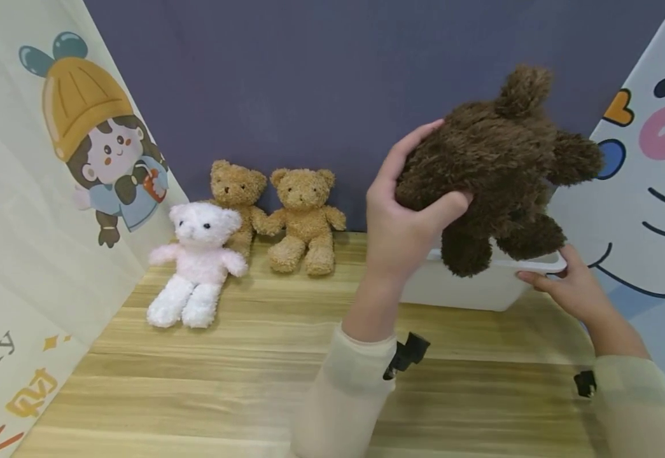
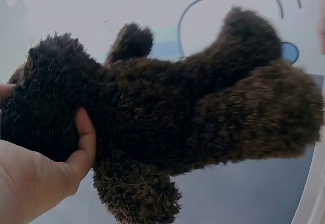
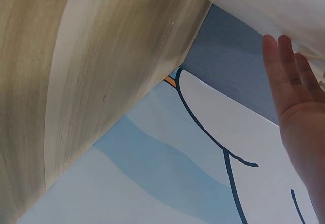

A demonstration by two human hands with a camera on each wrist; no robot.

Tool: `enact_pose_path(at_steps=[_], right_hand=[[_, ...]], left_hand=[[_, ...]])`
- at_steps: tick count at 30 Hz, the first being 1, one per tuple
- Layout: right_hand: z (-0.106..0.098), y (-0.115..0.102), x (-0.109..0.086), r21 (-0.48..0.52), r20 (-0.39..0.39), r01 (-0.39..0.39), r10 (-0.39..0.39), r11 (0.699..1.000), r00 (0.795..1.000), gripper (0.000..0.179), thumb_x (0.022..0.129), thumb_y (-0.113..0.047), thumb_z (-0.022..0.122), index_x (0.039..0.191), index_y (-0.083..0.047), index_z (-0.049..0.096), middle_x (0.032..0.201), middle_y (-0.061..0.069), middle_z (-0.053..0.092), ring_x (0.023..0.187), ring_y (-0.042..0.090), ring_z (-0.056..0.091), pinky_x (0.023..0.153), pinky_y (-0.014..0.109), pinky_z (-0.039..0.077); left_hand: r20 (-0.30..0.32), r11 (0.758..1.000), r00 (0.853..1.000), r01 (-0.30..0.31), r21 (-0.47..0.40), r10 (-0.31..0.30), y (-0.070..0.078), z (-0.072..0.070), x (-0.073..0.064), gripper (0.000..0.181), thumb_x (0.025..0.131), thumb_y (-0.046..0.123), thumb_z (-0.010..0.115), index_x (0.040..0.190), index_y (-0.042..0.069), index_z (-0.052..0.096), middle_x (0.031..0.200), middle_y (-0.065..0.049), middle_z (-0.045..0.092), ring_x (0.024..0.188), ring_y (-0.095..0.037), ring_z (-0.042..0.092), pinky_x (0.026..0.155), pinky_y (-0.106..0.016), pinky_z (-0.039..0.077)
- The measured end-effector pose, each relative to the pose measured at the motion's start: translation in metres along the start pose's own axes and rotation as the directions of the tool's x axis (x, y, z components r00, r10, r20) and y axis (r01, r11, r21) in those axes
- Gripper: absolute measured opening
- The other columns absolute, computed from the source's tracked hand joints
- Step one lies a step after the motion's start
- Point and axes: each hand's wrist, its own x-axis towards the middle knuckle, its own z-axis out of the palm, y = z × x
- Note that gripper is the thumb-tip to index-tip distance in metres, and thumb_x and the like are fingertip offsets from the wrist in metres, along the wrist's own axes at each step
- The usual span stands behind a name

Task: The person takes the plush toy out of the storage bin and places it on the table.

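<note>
My left hand [image 1: 396, 219] grips a dark brown teddy bear [image 1: 489, 159] by its head, thumb on one side and fingers on the other. The bear is held tilted above a white plastic bin [image 1: 458, 287], partly covering its opening. In the left wrist view the bear's body [image 2: 147, 112] stretches away from the hand, limbs hanging loose. My right hand [image 1: 581, 289] holds the bin at its right end, thumb on the near side. From the right wrist, its fingers [image 3: 284, 64] lie along the bin's outer wall. The bin's inside is mostly hidden.
A white and pink teddy bear [image 1: 197, 261] sits at the left on the wooden tabletop [image 1: 240, 375]. Behind it two tan teddy bears [image 1: 303, 219] lean by the dark back wall [image 1: 309, 83]. Printed panels [image 1: 11, 191] stand on both sides.
</note>
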Motion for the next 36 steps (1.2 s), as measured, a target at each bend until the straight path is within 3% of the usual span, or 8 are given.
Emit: enact_pose_path(at_steps=[6,12,16,20,27,29,34,36], right_hand=[[0.002,0.002,0.002,0.061,-0.028,0.061,-0.060,0.996,0.998,0.109,0.100,-0.037,0.077,0.174,-0.023,-0.002,0.129,0.027,0.063,0.082,-0.012,0.062,0.066,0.022,0.053],[0.006,0.006,0.002,0.144,-0.018,0.113,-0.112,0.983,0.994,0.104,0.102,-0.024,0.074,0.173,-0.013,-0.003,0.151,0.039,0.038,0.092,-0.024,0.048,0.068,0.015,0.057],[0.007,0.006,0.003,0.151,-0.045,0.096,-0.091,0.984,0.995,0.108,0.099,-0.031,0.078,0.173,-0.017,-0.001,0.150,0.037,0.041,0.089,-0.021,0.053,0.067,0.016,0.057],[0.006,0.006,0.005,0.137,-0.065,0.092,-0.084,0.986,0.994,0.110,0.097,-0.033,0.080,0.174,-0.019,0.002,0.151,0.031,0.042,0.090,-0.022,0.050,0.067,0.013,0.057],[0.008,0.006,0.003,0.164,-0.049,0.092,-0.085,0.982,0.995,0.109,0.099,-0.028,0.079,0.173,-0.014,0.000,0.154,0.031,0.038,0.092,-0.022,0.050,0.069,0.012,0.057],[0.009,0.006,0.002,0.164,-0.053,0.091,-0.083,0.982,0.995,0.108,0.099,-0.026,0.078,0.173,-0.012,0.001,0.152,0.030,0.039,0.092,-0.021,0.051,0.069,0.012,0.057],[0.008,0.004,0.000,0.152,-0.071,0.080,-0.070,0.985,0.995,0.107,0.099,-0.026,0.079,0.173,-0.012,0.003,0.152,0.030,0.037,0.092,-0.021,0.049,0.068,0.012,0.057],[0.007,0.002,0.000,0.155,-0.063,0.084,-0.075,0.984,0.995,0.107,0.099,-0.026,0.078,0.173,-0.011,0.002,0.153,0.031,0.036,0.092,-0.021,0.049,0.068,0.012,0.057]], left_hand=[[-0.048,0.993,0.992,0.117,-0.001,-0.117,0.007,-0.016,-0.013,0.068,0.084,0.011,0.077,0.149,0.022,0.062,0.153,0.013,0.059,0.145,-0.004,0.051,0.121,-0.036,0.044],[-0.085,0.974,0.984,0.142,-0.176,-0.158,0.005,-0.036,-0.028,0.072,0.086,0.033,0.087,0.150,0.015,0.059,0.152,-0.001,0.059,0.133,-0.021,0.063,0.106,-0.037,0.058],[-0.149,0.963,0.978,0.109,-0.246,-0.148,0.006,-0.056,-0.029,0.094,0.075,0.055,0.095,0.149,0.008,0.058,0.150,-0.009,0.061,0.133,-0.026,0.063,0.109,-0.040,0.058],[-0.210,0.959,0.965,0.102,-0.265,-0.161,0.009,-0.081,-0.032,0.073,0.082,0.027,0.091,0.146,0.008,0.061,0.146,-0.012,0.061,0.129,-0.027,0.063,0.105,-0.038,0.059],[-0.265,0.959,0.926,0.235,-0.156,-0.270,0.009,-0.124,-0.047,0.061,0.087,0.016,0.087,0.143,0.012,0.064,0.148,-0.010,0.060,0.122,-0.017,0.065,0.097,-0.030,0.059],[-0.301,0.957,0.908,0.273,-0.099,-0.290,0.007,-0.135,-0.051,0.057,0.088,0.009,0.081,0.142,0.014,0.065,0.154,-0.007,0.054,0.108,-0.013,0.065,0.087,-0.026,0.058],[-0.404,0.929,0.856,0.367,0.037,-0.322,0.004,-0.161,-0.057,0.055,0.088,0.001,0.072,0.139,0.021,0.066,0.168,0.006,0.033,0.134,-0.015,0.045,0.084,-0.028,0.053],[-0.424,0.919,0.845,0.389,0.069,-0.326,0.002,-0.172,-0.058,0.054,0.089,-0.001,0.070,0.139,0.020,0.065,0.171,0.006,0.028,0.149,-0.017,0.026,0.087,-0.030,0.052]])
